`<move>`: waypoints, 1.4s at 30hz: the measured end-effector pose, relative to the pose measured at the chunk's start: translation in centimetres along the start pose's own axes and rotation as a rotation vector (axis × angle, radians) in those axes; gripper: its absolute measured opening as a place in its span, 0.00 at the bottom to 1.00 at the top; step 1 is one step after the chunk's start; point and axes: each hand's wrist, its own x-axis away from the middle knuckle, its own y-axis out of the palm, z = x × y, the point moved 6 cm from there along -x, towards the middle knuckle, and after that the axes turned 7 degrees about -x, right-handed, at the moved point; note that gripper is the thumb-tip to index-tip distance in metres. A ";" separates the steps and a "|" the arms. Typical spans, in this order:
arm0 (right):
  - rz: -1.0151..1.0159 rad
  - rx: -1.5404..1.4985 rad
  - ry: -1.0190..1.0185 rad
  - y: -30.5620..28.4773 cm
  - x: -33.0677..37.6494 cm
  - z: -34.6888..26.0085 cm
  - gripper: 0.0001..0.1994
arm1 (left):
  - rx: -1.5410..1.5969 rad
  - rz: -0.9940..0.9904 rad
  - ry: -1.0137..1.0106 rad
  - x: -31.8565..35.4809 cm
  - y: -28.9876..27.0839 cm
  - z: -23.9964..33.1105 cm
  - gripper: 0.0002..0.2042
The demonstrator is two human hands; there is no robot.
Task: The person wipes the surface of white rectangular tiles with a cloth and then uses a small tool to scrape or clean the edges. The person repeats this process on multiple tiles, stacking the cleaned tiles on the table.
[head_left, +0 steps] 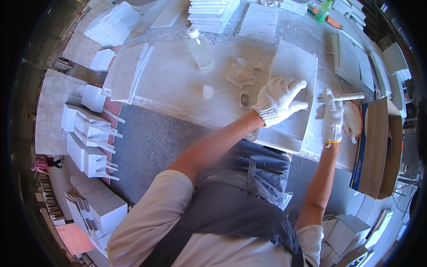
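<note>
My left hand (280,101), in a white knit glove, is spread over a white marble tile (291,66), fingers stretched out and thumb apart. Nothing is in it. To the right, my right hand (333,119) wears a matching glove and is at the near end of a thin, light-coloured bar (351,96). The fingers are partly smeared, so whether they grip the bar is not visible. Beside that hand lies a round, pale thing with a red rim (352,120). Left of my left hand are a crumpled whitish cloth or glove (241,74) and a small squarish object (244,99).
A clear bottle (201,51) and a small white lump (208,92) are on the work table (173,84). Thin tiles (129,73) lean at its left end. An open cardboard box (376,147) stands at right. Tile stacks (211,15) and a green bottle (323,12) are farther back.
</note>
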 end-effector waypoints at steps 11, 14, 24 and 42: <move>-0.076 1.228 0.024 -3.8 -3.3 8.7 0.28 | 0.030 -0.049 -0.178 0.5 1.5 -1.4 0.21; 0.033 1.325 -0.053 -3.6 -3.4 6.0 0.30 | 0.030 -0.104 -0.206 0.4 1.8 -1.6 0.20; -0.119 1.071 -0.614 5.9 -5.3 -2.0 0.25 | 0.028 -0.052 -0.180 0.3 1.6 -1.4 0.20; -0.210 1.323 -0.725 6.0 -6.3 -1.7 0.22 | 0.059 -0.009 -0.172 0.1 1.6 -1.6 0.19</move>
